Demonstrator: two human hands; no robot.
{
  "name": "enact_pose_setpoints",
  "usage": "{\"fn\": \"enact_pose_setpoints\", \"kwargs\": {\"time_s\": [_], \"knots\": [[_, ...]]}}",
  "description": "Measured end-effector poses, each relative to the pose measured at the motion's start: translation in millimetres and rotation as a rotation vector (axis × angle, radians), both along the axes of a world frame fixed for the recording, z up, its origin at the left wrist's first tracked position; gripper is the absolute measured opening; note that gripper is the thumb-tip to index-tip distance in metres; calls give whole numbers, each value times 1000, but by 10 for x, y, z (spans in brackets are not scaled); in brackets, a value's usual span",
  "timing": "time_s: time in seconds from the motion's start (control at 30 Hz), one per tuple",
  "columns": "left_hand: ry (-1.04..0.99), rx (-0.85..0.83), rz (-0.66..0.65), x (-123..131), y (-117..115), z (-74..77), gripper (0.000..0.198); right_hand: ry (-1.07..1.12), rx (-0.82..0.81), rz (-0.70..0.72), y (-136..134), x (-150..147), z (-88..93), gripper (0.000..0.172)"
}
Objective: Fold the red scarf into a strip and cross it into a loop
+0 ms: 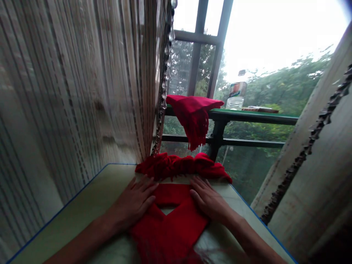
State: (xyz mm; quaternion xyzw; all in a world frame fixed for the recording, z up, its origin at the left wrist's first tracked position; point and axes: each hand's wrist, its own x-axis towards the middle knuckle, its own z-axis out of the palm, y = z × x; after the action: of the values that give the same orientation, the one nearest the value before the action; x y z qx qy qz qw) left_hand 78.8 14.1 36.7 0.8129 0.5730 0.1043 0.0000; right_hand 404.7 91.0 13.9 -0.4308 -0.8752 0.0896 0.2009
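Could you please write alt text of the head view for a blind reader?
The left hand and right hand press a folded red scarf on a pale table, bunched red cloth beyond. A fringed red scarf drapes over a green rail.

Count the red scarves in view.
3: a draped scarf over the green window rail, a bunched scarf at the table's far edge, a folded scarf under the left hand and right hand. The bunch may hide another.

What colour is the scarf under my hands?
The scarf is plain red, best seen in the head view.
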Motion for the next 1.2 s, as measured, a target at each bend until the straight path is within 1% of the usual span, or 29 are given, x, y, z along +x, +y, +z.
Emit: {"fn": "enact_pose_setpoints", "kwargs": {"time_s": [0.1, 0.17, 0.23, 0.33, 0.4, 0.47, 0.53, 0.6, 0.67, 0.77, 0.83, 0.9, 0.97, 1.03, 1.13, 1.2], "knots": [[-10, -93, -36, 16, 24, -16, 54, -65, -26, 82, 20, -79, 21, 61], [-6, -146, -18, 1, 69, 21, 54, -89, -13, 67, 78, -119, 27, 61], [-2, -163, -16, -26, 117, 57, 54, -94, 5, 43, 125, -138, 36, 61], [-14, -103, -36, -88, 151, 47, 53, -89, 43, 23, 115, -136, 56, 61], [-33, -63, -57, -142, 162, -7, 52, -80, 49, 49, 84, -128, 60, 63], [-49, -62, -72, -203, 191, -73, 52, -77, 29, 73, 84, -121, 51, 63], [-57, -71, -75, -259, 242, -125, 52, -75, 9, 46, 128, -110, 31, 62], [-63, -58, -78, -295, 295, -148, 52, -69, 5, -12, 190, -93, 11, 61], [-70, -11, -73, -300, 314, -138, 52, -64, 8, -54, 227, -78, 1, 61], [-63, 70, -65, -259, 258, -86, 51, -49, 50, -73, 195, -82, 10, 62], [-51, 70, -92, -221, 198, -55, 49, -46, 66, -14, 151, -98, 22, 63], [-41, 23, -118, -193, 158, -44, 50, -66, 50, 69, 132, -107, 25, 63], [-35, -16, -125, -183, 151, -53, 52, -99, 31, 100, 156, -96, 11, 63], [-37, -11, -128, -184, 163, -66, 53, -116, 38, 63, 205, -65, -19, 64], [-48, 40, -134, -181, 171, -60, 53, -103, 91, -17, 255, -14, -70, 63], [-60, 70, -118, -163, 158, -31, 54, -77, 137, -21, 251, -3, -87, 61]]}}
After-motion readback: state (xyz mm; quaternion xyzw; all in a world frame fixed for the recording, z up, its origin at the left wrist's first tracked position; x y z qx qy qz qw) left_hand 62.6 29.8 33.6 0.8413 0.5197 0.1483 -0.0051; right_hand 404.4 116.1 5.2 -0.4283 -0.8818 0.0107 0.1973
